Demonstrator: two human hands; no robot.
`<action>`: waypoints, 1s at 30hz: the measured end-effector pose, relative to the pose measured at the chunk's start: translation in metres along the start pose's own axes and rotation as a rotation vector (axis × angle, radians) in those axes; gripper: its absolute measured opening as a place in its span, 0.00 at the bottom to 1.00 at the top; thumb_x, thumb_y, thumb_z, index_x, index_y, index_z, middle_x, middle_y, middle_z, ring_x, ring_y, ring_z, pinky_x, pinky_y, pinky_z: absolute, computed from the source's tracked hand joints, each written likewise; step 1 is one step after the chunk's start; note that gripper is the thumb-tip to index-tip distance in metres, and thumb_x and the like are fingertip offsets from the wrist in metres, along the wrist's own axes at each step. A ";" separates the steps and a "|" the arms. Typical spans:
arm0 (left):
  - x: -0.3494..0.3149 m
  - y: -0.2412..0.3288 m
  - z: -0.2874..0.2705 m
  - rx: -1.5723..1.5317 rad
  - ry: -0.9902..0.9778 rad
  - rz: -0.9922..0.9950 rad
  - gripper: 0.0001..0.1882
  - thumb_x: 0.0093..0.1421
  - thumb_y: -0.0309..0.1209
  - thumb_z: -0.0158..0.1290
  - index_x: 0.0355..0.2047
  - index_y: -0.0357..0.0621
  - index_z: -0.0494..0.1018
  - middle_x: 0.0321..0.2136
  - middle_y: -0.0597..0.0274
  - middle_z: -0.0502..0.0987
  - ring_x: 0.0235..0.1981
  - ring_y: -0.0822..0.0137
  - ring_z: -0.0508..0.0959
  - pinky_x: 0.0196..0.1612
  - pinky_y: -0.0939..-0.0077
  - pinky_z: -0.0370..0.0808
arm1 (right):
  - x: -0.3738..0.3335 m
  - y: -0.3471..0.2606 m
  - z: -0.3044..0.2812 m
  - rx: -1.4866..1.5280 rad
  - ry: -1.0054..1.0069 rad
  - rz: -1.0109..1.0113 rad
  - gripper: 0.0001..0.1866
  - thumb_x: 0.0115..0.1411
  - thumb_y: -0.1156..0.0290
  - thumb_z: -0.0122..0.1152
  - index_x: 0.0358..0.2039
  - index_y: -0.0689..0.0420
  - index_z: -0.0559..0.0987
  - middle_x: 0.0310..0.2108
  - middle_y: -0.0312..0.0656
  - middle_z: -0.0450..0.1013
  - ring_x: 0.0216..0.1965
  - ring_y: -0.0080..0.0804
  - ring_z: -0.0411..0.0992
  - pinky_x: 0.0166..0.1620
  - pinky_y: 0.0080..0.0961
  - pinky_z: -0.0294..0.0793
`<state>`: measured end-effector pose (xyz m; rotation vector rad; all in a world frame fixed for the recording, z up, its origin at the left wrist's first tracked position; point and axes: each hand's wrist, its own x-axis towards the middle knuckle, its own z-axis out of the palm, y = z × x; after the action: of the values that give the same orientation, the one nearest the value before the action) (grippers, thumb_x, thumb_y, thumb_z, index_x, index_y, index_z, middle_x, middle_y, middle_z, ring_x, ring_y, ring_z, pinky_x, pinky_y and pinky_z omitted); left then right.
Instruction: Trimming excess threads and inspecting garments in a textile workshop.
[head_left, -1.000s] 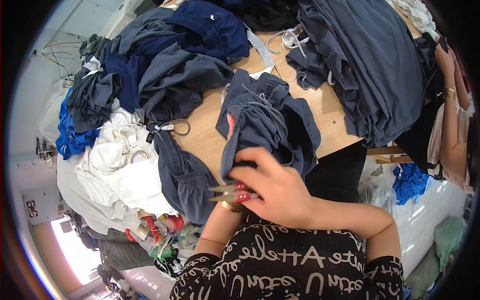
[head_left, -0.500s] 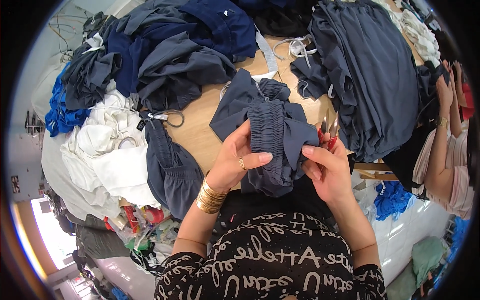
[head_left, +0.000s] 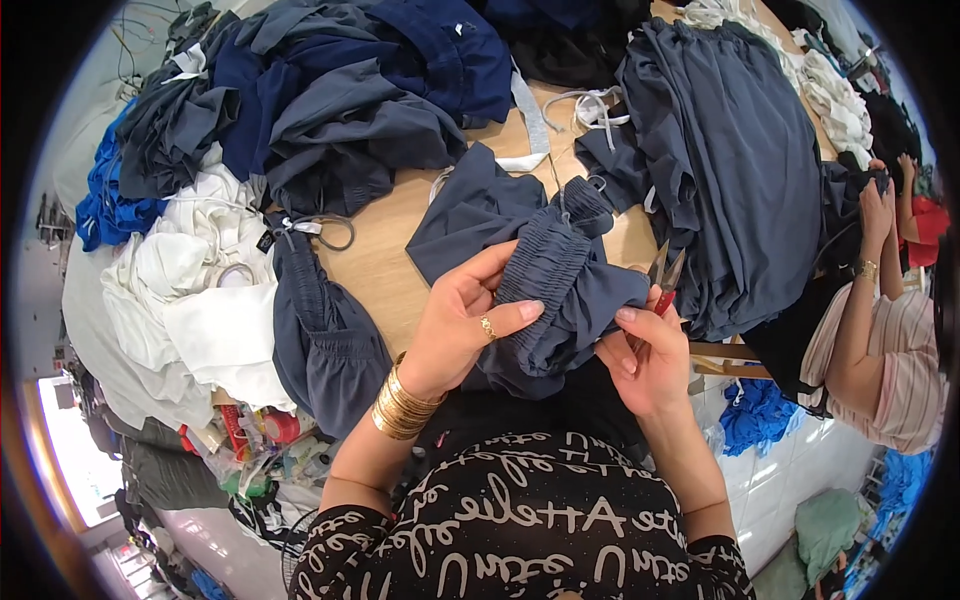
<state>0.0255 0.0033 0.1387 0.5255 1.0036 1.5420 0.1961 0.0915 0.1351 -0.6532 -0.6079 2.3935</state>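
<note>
A dark grey garment with a gathered elastic waistband [head_left: 545, 285] is held up in front of me, above the near edge of the table. My left hand [head_left: 455, 325] is closed on the left side of the waistband, thumb lying across the gathers. My right hand [head_left: 650, 365] pinches the garment's loose cloth at the right between thumb and fingers. The same hand also carries small red-handled scissors [head_left: 667, 285], blades pointing up and away from the cloth. Part of the scissors is hidden by my fingers. The garment's far part rests on the table.
Dark grey and navy garments [head_left: 370, 130] are heaped at the far left, white cloth [head_left: 220, 325] at the left. A stack of grey garments [head_left: 730, 170] lies on the table [head_left: 375, 260] at the right. A co-worker's arm [head_left: 862, 330] shows at far right.
The waistband has tilted, its far end leaning more to the right. The scissors have turned slightly in my right hand. Both hands keep their hold on the garment.
</note>
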 end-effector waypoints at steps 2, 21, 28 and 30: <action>0.000 0.000 0.000 -0.021 -0.003 -0.003 0.28 0.51 0.17 0.53 0.54 0.30 0.59 0.47 0.57 0.69 0.47 0.71 0.70 0.52 0.77 0.66 | -0.001 0.000 0.007 0.002 0.073 0.015 0.11 0.51 0.81 0.52 0.34 0.54 0.67 0.21 0.30 0.64 0.10 0.16 0.52 0.15 0.15 0.48; 0.000 0.009 -0.003 -0.130 -0.114 -0.116 0.28 0.52 0.20 0.51 0.55 0.30 0.59 0.48 0.58 0.70 0.47 0.71 0.71 0.53 0.77 0.65 | 0.000 0.001 -0.007 0.031 -0.066 0.009 0.07 0.53 0.76 0.48 0.34 0.56 0.69 0.25 0.36 0.69 0.10 0.16 0.55 0.14 0.12 0.52; 0.002 0.008 -0.003 -0.204 -0.105 -0.146 0.28 0.52 0.20 0.51 0.55 0.31 0.59 0.48 0.58 0.70 0.47 0.72 0.71 0.52 0.78 0.65 | -0.003 -0.003 0.011 -0.053 0.013 0.032 0.08 0.53 0.78 0.50 0.35 0.57 0.66 0.23 0.33 0.66 0.10 0.16 0.53 0.14 0.13 0.50; 0.002 0.008 -0.002 -0.156 -0.101 -0.137 0.28 0.52 0.21 0.52 0.55 0.30 0.59 0.48 0.59 0.70 0.47 0.72 0.70 0.53 0.78 0.65 | -0.002 -0.001 0.013 -0.081 0.040 0.057 0.13 0.52 0.81 0.55 0.35 0.56 0.64 0.21 0.30 0.63 0.11 0.14 0.52 0.14 0.14 0.47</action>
<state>0.0187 0.0051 0.1432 0.4121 0.8184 1.4430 0.1908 0.0872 0.1466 -0.7610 -0.6804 2.4127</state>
